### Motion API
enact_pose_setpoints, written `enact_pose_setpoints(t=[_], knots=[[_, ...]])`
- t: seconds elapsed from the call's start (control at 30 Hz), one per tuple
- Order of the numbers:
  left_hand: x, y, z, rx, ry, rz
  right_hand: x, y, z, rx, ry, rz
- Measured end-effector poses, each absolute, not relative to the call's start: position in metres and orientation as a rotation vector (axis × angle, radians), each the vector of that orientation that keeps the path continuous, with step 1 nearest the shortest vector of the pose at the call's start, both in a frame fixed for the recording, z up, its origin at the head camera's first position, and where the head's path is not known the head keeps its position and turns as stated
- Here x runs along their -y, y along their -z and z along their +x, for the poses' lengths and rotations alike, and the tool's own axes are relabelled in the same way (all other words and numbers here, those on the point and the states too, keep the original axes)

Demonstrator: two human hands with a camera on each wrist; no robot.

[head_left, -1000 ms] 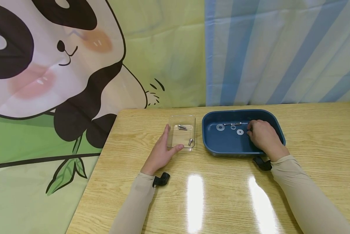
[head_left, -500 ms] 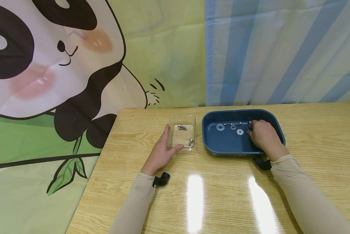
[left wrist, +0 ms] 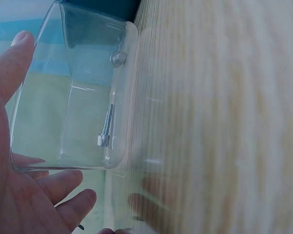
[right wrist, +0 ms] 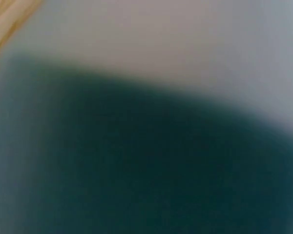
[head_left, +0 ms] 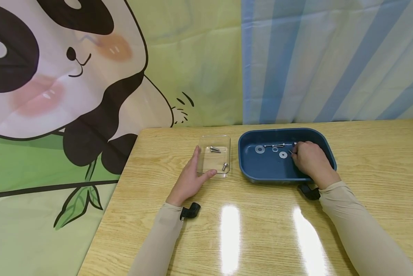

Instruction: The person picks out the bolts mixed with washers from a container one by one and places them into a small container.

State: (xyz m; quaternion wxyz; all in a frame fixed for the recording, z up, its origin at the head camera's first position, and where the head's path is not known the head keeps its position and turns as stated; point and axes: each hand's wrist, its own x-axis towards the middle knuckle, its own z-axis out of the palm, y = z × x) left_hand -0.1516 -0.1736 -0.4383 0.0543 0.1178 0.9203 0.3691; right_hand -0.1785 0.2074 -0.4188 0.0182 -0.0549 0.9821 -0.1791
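Observation:
In the head view my left hand (head_left: 189, 182) lies at the near left corner of a clear plastic box (head_left: 201, 168), thumb along the near edge and fingers by the left wall. The left wrist view shows its fingers fairly straight around that corner. Bolts (head_left: 225, 166) lie in the box, one with its shaft (left wrist: 107, 122) visible. My right hand (head_left: 311, 161) reaches into a blue tray (head_left: 261, 172), fingers curled down, and pinches a screw (head_left: 290, 151) whose thin end pokes out at the fingertips. The right wrist view is filled by the blurred dark tray wall.
Inside the tray lie flat washers (head_left: 259, 149), a smaller ring washer (head_left: 275, 149), another washer (head_left: 283, 155) and screws (head_left: 278, 145) near the back wall. Both containers stand on a wooden table (head_left: 261, 230). Behind it hangs a printed curtain (head_left: 209, 76).
My right fingertips have shifted slightly in the tray, and a thin metal end now shows at them. A small metal head beyond the fingers has come into sight. The left hand stays put.

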Motion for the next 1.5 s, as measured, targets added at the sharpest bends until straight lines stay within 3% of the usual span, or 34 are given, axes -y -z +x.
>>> enact_pose_setpoints(t=[0.4, 1.5], knots=[[0.174, 0.438, -0.152, -2.782, -1.127, 0.369, -0.206, 0.412, -0.175, -3.006, 0.681, -0.091], [0.175, 0.440, -0.151, -2.790, -1.142, 0.379, -0.189, 0.392, -0.162, -3.131, 0.818, -0.253]])
